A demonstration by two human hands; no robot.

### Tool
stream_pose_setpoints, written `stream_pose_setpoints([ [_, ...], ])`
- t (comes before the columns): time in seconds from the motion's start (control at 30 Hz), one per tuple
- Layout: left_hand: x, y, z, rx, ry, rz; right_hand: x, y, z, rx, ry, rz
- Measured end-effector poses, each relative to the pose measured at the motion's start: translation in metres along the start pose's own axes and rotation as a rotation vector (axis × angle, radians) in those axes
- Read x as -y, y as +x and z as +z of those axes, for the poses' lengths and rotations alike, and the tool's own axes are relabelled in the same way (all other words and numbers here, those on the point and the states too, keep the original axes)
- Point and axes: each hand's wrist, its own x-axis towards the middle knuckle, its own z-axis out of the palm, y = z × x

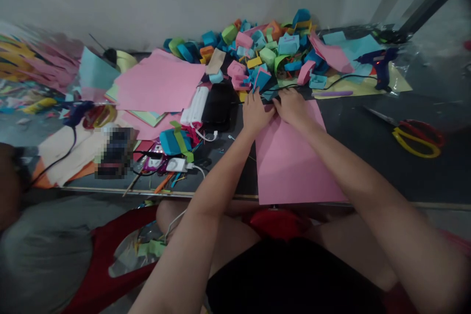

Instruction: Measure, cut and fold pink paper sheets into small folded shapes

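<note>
A pink paper sheet [290, 162] lies on the dark table [386, 157] in front of me, its near edge hanging over the table's front. My left hand [256, 110] and my right hand [292, 107] rest side by side on the sheet's far edge, fingers curled down against the paper there. Just beyond the fingertips lies a heap of small folded paper pieces [265, 51] in blue, green, pink and orange.
Yellow and red scissors [417, 136] lie at the right. A blue glue gun [379, 66] stands at the back right, its cord trailing left. A pink paper stack [158, 83], a black pouch [220, 105], chargers and cables sit left. Another person [14, 196] sits at far left.
</note>
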Motion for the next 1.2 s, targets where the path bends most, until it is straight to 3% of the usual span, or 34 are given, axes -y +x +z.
stream_pose_setpoints([
  [0.23,0.0,-0.001,0.002,-0.029,-0.026,0.005,0.008,-0.001,-0.024,-0.024,-0.053,0.187],
  [0.63,0.002,0.0,0.003,-0.014,-0.01,0.002,0.013,0.037,0.012,-0.167,0.075,0.335],
  [0.8,0.005,0.001,0.005,-0.016,-0.008,0.006,0.022,0.04,0.007,-0.043,-0.049,0.413],
  [1.03,0.002,0.001,0.002,-0.029,-0.015,0.012,0.029,0.028,-0.011,-0.071,0.024,0.316],
  [1.2,0.0,0.001,0.002,-0.018,-0.028,-0.002,0.0,0.006,-0.042,-0.099,0.177,0.177],
])
